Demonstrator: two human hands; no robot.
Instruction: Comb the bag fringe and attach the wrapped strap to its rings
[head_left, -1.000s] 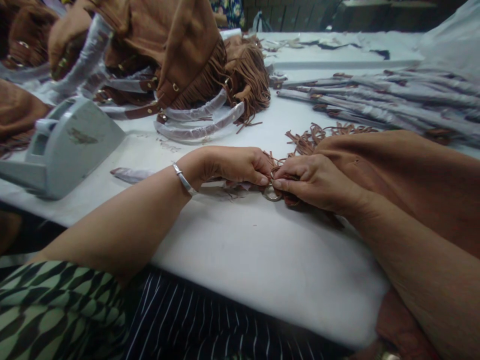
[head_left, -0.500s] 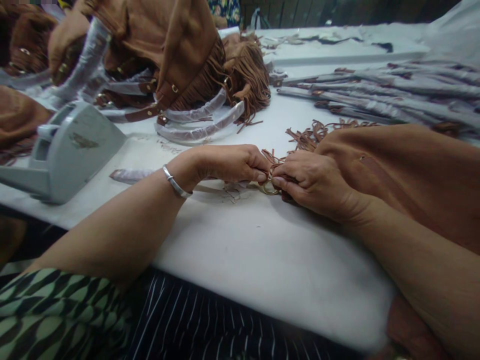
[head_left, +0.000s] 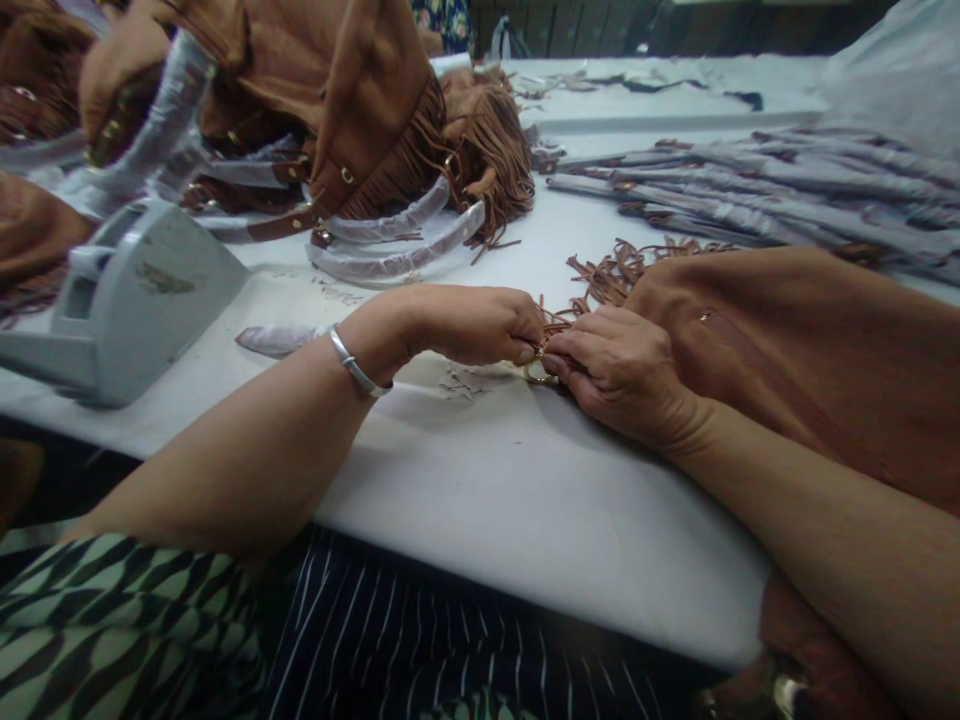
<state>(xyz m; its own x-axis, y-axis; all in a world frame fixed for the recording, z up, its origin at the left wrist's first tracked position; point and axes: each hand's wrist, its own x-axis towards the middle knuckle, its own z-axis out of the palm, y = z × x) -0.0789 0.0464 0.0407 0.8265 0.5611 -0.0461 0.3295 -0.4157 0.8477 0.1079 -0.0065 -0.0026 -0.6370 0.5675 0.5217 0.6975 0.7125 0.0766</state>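
A tan suede fringed bag [head_left: 810,350] lies at the right of the white table [head_left: 540,510], partly under my right forearm. My left hand [head_left: 457,325], with a silver bangle at the wrist, is closed and pinches a wrapped strap [head_left: 277,340] that trails left across the table. My right hand [head_left: 615,365] is closed too, its fingertips meeting the left hand's at a small metal ring [head_left: 536,375] on the bag. Loose fringe [head_left: 607,275] spreads just behind both hands.
A grey tape dispenser [head_left: 127,300] stands at the left. Behind it is a heap of brown fringed bags [head_left: 360,120] with plastic-wrapped handles. Several wrapped straps [head_left: 750,190] lie at the back right. The table's front edge runs close to my body.
Both hands stay pinched together at the ring. My left hand has pulled the strap rightward, so its far end lies nearer, and the ring is now more hidden by the fingers.
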